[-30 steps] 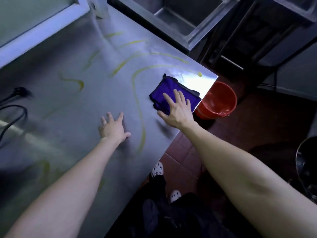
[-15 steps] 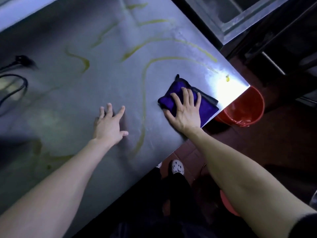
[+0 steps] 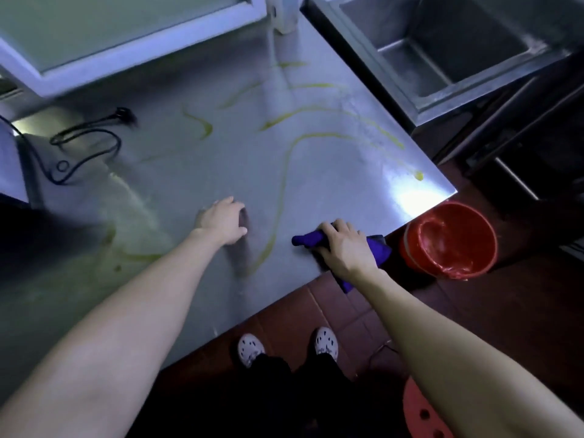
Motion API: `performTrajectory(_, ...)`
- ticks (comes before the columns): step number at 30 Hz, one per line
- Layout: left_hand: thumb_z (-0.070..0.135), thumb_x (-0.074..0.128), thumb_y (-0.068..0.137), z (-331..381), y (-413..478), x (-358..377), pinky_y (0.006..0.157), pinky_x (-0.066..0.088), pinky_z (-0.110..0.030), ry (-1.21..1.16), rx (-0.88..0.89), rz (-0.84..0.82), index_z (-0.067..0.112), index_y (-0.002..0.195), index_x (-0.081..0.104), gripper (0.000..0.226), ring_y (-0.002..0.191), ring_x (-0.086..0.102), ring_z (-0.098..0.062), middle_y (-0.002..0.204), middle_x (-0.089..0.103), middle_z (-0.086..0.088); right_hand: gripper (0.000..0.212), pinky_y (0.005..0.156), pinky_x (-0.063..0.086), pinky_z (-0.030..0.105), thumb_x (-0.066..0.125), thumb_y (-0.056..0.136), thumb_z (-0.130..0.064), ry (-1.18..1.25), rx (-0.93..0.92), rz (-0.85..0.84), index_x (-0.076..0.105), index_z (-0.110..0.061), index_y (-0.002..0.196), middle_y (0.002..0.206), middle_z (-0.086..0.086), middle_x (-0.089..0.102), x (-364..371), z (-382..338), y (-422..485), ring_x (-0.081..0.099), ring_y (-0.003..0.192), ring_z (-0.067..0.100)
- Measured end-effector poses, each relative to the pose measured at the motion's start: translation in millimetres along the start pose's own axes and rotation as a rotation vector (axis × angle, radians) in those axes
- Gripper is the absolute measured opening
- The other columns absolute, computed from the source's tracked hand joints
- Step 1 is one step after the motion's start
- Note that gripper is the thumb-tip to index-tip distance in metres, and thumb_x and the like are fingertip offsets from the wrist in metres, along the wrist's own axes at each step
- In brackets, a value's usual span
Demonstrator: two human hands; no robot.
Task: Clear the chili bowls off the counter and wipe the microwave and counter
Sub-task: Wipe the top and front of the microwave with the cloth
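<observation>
The right hand (image 3: 346, 248) was curled over a bunched purple cloth (image 3: 308, 239), gripping it at the near edge of the steel counter (image 3: 196, 172), with part of the cloth hanging past that edge. The left hand (image 3: 222, 221) lay on the counter beside it, fingers bent loosely and holding nothing. Yellow-green streaks (image 3: 281, 197) snaked over the counter between the two hands and beyond them. A black power cord (image 3: 85, 143) lay on the counter's far left part. A red bucket (image 3: 448, 240) stood on the floor just off the counter's right corner, and a steel sink (image 3: 442, 42) stood beyond that same side.
</observation>
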State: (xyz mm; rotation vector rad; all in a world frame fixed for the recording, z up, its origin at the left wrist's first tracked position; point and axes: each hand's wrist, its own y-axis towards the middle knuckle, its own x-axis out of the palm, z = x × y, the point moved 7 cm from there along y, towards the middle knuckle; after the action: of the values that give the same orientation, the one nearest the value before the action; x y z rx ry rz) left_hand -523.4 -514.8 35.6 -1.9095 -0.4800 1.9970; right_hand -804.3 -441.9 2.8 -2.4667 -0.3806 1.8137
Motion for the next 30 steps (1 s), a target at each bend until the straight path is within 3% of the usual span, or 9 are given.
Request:
performTrajectory(3,0.045,0.072,0.095,-11.2,-58.5,-7.8,0.104,0.055,-0.046,-0.156,0.034,0.262,0.028,0.135,0.068,0.044,0.125,0.067,-0.033,0.140,0.068,-0.004,0.030,0.087,0.039,0.045,0.060,0.099,-0.044,0.048,-0.062,-0.009,0.056,-0.030,0.125,0.109,0.001,0.050,-16.2,-21.2,-20.4,0.054,0.105,0.032)
performTrajectory(6,0.054,0.062,0.090,-57.6,-120.5,13.2,0.085,0.062,-0.041,-0.421,0.012,0.334,0.032,0.113,0.075,0.035,0.098,0.076,-0.023,0.107,0.078,0.008,0.044,0.089,0.043,0.047,0.046,0.092,-0.057,0.083,-0.109,-0.011,0.060,-0.034,0.125,0.107,0.001,0.052,-30.4,-81.3,-33.3,0.055,0.105,0.032)
performTrajectory(9,0.054,0.067,0.089,-127.8,-176.7,23.9,0.094,0.062,-0.039,-0.842,-0.078,0.245,0.030,0.104,0.081,0.031,0.095,0.077,-0.008,0.097,0.081,0.015,0.050,0.087,0.047,0.047,0.045,0.092,-0.069,0.139,-0.240,0.028,0.063,-0.034,0.124,0.105,0.000,0.055,-34.6,-181.7,-38.9,0.058,0.101,0.030)
performTrajectory(13,0.019,0.082,0.095,-214.9,-245.2,12.4,0.109,0.057,-0.047,-1.173,-0.026,0.163,0.025,0.117,0.078,0.023,0.110,0.077,-0.014,0.111,0.083,0.005,0.052,0.088,0.052,0.042,0.072,0.093,-0.057,0.352,-0.308,0.012,0.057,-0.037,0.139,0.110,0.003,0.060,-39.8,-341.0,-50.1,0.062,0.104,0.029)
performTrajectory(17,0.053,0.095,0.070,-318.4,-323.3,-2.7,0.096,0.059,-0.031,-1.056,-0.095,0.253,0.035,0.130,0.070,0.068,0.108,0.073,-0.001,0.117,0.078,0.016,0.054,0.094,0.058,0.042,0.076,0.088,-0.058,0.855,-0.114,-0.091,0.056,-0.037,0.134,0.108,-0.001,0.071,-42.6,-487.0,-68.7,0.070,0.100,0.020)
performTrajectory(20,0.034,0.089,0.087,-406.9,-382.9,-32.3,0.075,0.053,-0.028,-1.025,-0.203,0.581,0.026,0.111,0.078,0.028,0.083,0.070,-0.003,0.095,0.080,0.007,0.060,0.097,0.062,0.052,0.078,0.078,-0.068,1.045,-0.081,-0.185,0.058,-0.036,0.124,0.114,-0.006,0.074,-29.7,-575.9,-83.8,0.073,0.104,0.016)
performTrajectory(25,0.020,0.087,0.089,-515.3,-428.4,-66.4,0.073,0.052,-0.025,-0.997,-0.225,0.774,0.028,0.100,0.078,0.016,0.083,0.071,-0.004,0.089,0.077,0.012,0.097,0.090,0.066,0.047,0.095,0.072,-0.051,1.132,-0.233,-0.330,0.041,-0.051,0.152,0.133,-0.011,0.071,-13.1,-661.2,-103.9,0.074,0.114,0.015)
performTrajectory(28,0.017,0.090,0.085,-562.7,-426.9,-75.1,0.084,0.059,-0.034,-0.935,-0.241,0.829,0.031,0.103,0.073,0.029,0.090,0.072,-0.004,0.096,0.077,0.014,0.080,0.089,0.066,0.049,0.099,0.072,-0.031,1.004,-0.286,-0.398,0.058,-0.040,0.141,0.132,0.001,0.070,-3.9,-686.1,-100.8,0.076,0.108,0.026)
performTrajectory(30,0.018,0.088,0.087,-587.6,-418.3,-78.0,0.088,0.062,-0.042,-0.913,-0.234,0.852,0.036,0.106,0.066,0.034,0.093,0.074,-0.008,0.100,0.076,0.013,0.066,0.087,0.065,0.052,0.099,0.072,-0.037,0.893,-0.322,-0.428,0.066,-0.034,0.129,0.122,0.004,0.074,3.3,-702.3,-93.2,0.077,0.100,0.029)
